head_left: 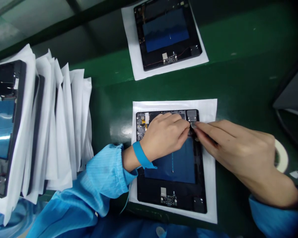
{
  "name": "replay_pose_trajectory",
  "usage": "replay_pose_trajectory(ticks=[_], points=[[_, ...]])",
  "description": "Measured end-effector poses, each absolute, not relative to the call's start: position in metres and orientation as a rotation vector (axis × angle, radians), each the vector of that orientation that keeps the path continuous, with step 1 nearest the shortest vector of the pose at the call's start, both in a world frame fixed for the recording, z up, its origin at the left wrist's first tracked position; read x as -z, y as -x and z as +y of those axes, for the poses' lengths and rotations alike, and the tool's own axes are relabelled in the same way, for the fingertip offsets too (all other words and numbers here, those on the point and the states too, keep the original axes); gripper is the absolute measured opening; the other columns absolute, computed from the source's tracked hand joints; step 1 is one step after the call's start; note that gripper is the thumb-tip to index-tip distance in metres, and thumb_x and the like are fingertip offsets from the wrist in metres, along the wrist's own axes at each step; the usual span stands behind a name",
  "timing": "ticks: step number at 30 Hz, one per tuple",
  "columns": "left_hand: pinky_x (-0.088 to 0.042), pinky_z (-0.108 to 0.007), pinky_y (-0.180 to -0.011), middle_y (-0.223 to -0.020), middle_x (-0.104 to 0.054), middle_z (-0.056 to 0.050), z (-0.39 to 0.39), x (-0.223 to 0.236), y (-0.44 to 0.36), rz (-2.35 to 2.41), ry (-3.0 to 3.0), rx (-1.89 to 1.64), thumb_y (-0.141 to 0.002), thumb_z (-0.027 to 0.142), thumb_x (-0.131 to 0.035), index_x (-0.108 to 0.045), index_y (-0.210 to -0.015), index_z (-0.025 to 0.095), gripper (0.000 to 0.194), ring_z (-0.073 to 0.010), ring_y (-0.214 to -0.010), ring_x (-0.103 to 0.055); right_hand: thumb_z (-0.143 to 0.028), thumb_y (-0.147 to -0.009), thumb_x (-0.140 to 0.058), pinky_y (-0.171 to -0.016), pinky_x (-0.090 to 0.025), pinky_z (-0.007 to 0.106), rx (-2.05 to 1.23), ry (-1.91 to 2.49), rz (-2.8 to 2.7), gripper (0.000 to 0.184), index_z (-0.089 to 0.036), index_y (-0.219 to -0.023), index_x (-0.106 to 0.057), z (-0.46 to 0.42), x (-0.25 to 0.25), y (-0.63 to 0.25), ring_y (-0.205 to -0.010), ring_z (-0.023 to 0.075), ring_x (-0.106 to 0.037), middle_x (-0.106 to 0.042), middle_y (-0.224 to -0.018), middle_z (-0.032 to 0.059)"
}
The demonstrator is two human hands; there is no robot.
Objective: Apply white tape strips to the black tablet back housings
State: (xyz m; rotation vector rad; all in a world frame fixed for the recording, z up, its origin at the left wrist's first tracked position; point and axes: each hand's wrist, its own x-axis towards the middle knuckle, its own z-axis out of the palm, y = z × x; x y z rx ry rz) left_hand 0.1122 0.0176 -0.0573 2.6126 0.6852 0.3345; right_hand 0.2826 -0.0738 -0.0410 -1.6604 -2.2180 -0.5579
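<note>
An opened tablet [171,185], back cover off, lies on a white sheet [208,112] on the green bench. Its blue battery and small circuit boards show. My left hand [164,135], with a blue wrist strap, rests over the tablet's upper part with fingers curled together. My right hand [235,152] reaches in from the right, fingers pinched; both sets of fingertips meet near the tablet's upper right corner. A small pale piece sits between the fingertips, too small to name. A roll of tape [281,155] hangs on my right hand.
A second opened tablet [167,33] on a white sheet lies farther back on the bench. A stack of tablets [5,125] separated by white sheets [64,125] leans at the left. A dark object [291,96] stands at the right edge.
</note>
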Motion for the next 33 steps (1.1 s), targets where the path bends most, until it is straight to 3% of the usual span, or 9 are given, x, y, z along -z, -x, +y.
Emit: replay_pose_trajectory(ticks=[33], points=[[-0.044,-0.035,-0.075,-0.082,-0.064,-0.004,0.0175,0.0578,-0.113,0.667,-2.635,-0.382,-0.102,0.024,-0.046,-0.068,-0.087,0.016,0.027,-0.0203,-0.082,-0.059,-0.022,-0.085,-0.072,-0.048,-0.034,0.024,0.571,1.683,-2.285,0.01,-0.015,-0.092,-0.073,-0.0733,0.0435,-0.2827,-0.055,0.0085,-0.053,-0.069,-0.072,-0.0029]])
